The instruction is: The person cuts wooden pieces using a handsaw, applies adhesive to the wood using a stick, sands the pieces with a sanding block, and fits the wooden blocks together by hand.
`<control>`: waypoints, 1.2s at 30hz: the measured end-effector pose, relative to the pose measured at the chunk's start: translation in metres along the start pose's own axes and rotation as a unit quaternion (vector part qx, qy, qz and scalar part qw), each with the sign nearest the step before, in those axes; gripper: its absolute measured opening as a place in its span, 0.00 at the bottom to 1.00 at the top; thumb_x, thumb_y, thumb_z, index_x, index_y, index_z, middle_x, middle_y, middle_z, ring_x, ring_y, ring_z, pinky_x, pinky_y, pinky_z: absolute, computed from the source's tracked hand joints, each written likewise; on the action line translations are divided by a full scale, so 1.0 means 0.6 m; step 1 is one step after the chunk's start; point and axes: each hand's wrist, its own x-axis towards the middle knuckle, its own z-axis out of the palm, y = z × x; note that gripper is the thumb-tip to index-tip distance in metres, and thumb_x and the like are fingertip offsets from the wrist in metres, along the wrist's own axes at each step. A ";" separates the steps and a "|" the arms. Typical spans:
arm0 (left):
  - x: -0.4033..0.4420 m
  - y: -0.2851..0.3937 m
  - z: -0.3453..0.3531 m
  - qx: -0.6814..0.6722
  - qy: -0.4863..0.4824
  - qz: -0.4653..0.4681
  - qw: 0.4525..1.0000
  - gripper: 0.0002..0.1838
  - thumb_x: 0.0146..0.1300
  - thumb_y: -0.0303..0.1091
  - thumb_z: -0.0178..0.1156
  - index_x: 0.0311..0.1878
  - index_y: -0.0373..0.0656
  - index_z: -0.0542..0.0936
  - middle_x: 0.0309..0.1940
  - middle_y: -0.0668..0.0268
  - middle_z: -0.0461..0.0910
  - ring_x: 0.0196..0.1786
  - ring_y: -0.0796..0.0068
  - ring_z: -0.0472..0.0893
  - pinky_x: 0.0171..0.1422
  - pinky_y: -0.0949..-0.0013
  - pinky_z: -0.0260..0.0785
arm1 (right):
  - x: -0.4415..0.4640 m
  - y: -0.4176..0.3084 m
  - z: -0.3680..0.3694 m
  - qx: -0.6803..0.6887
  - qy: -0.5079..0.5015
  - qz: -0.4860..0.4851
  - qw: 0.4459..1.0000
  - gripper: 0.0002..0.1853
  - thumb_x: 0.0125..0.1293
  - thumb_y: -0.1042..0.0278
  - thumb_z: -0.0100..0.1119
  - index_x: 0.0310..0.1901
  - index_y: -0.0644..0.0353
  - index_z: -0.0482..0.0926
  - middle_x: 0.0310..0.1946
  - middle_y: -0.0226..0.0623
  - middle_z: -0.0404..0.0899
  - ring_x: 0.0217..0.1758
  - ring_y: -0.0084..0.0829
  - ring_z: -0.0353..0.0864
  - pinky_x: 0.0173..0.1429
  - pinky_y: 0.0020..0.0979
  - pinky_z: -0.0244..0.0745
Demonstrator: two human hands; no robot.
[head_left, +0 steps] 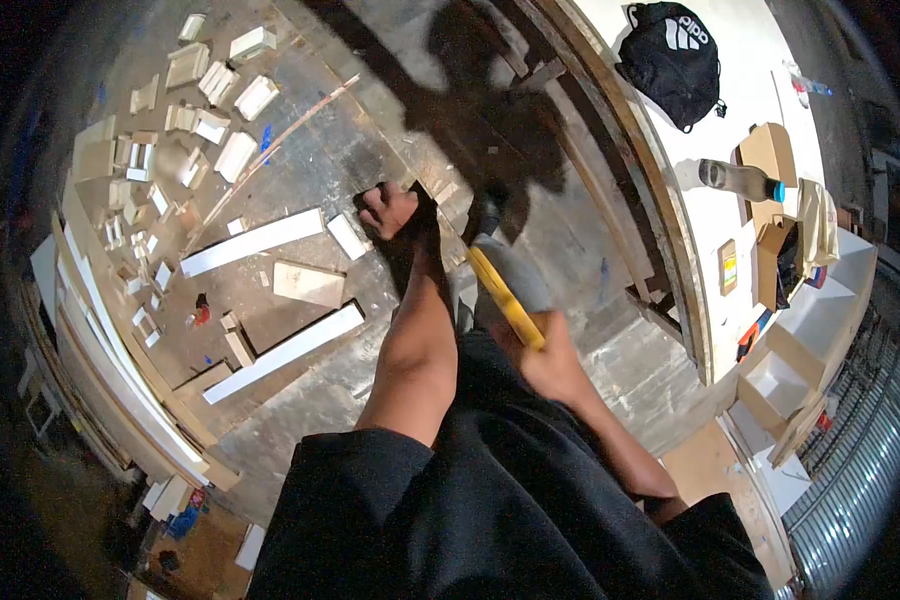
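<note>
My left hand point(390, 210) reaches down to the floor with its fingers curled. What they hold, if anything, is hidden. Just to its left lies a short white block point(348, 237). Closer to my body, my right hand point(553, 365) is closed around one end of a long yellow tool point(506, 298), which slants up and left from the fist. Its far end is blurred, so its kind is unclear. On the floor left of my arm are a long white-faced board point(255, 243), a pale wood piece point(310, 284) and another white-faced board point(285, 353).
Many small wooden pieces point(235, 157) are scattered at upper left. Long boards point(120, 330) stand along the left side. At right, a white table point(660, 150) bears a black drawstring bag point(672, 62), a bottle point(735, 179) and cardboard boxes point(767, 155).
</note>
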 end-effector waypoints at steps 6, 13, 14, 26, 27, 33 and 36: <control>-0.002 0.010 -0.013 -0.039 -0.023 -0.052 0.998 0.08 0.51 0.39 0.65 0.32 0.48 0.80 0.39 0.63 0.76 0.53 0.60 0.74 0.64 0.54 0.61 | -0.011 -0.013 -0.004 -0.045 -0.007 0.027 0.999 0.11 0.67 0.70 0.63 0.32 0.71 0.80 0.19 0.29 0.72 0.27 0.19 0.68 0.31 0.33 0.66; -0.005 -0.007 0.034 0.010 0.023 -0.035 0.999 0.09 0.47 0.35 0.66 0.33 0.49 0.81 0.39 0.62 0.75 0.49 0.57 0.75 0.60 0.53 0.65 | -0.017 0.006 -0.012 -0.034 0.004 -0.004 0.999 0.11 0.67 0.68 0.65 0.35 0.69 0.82 0.19 0.34 0.74 0.28 0.19 0.70 0.32 0.32 0.68; -0.009 -0.002 0.025 -0.001 0.037 -0.049 0.998 0.09 0.46 0.36 0.66 0.33 0.49 0.81 0.39 0.63 0.75 0.48 0.57 0.75 0.60 0.53 0.65 | -0.022 -0.004 -0.020 -0.047 -0.021 0.051 0.997 0.09 0.66 0.68 0.65 0.37 0.67 0.83 0.21 0.35 0.75 0.29 0.20 0.71 0.35 0.32 0.70; -0.005 -0.012 0.007 0.016 0.010 -0.011 1.000 0.11 0.48 0.37 0.66 0.37 0.48 0.82 0.43 0.64 0.78 0.54 0.63 0.76 0.63 0.55 0.63 | -0.035 0.006 -0.015 0.011 0.011 0.007 1.000 0.13 0.65 0.64 0.67 0.36 0.69 0.82 0.24 0.35 0.78 0.32 0.23 0.76 0.38 0.33 0.71; -0.012 -0.012 0.025 0.010 0.000 -0.030 0.999 0.11 0.48 0.37 0.66 0.36 0.47 0.81 0.42 0.64 0.77 0.53 0.63 0.76 0.64 0.55 0.62 | -0.030 -0.002 -0.010 0.009 0.009 0.013 1.000 0.13 0.65 0.64 0.67 0.36 0.69 0.82 0.24 0.35 0.78 0.32 0.23 0.76 0.38 0.33 0.71; 0.001 -0.011 -0.011 0.022 -0.070 -0.011 0.997 0.11 0.49 0.39 0.66 0.34 0.46 0.80 0.40 0.65 0.76 0.55 0.67 0.72 0.62 0.55 0.60 | -0.003 0.004 0.014 0.039 0.021 -0.003 0.999 0.11 0.62 0.68 0.62 0.31 0.70 0.79 0.20 0.51 0.77 0.25 0.37 0.79 0.35 0.42 0.72; -0.007 -0.001 -0.027 0.008 -0.023 0.025 0.999 0.11 0.50 0.42 0.66 0.33 0.46 0.80 0.41 0.64 0.76 0.53 0.64 0.72 0.61 0.55 0.61 | 0.008 -0.025 0.018 -0.024 0.012 0.024 0.999 0.11 0.65 0.68 0.63 0.32 0.70 0.79 0.21 0.39 0.75 0.27 0.27 0.74 0.36 0.37 0.72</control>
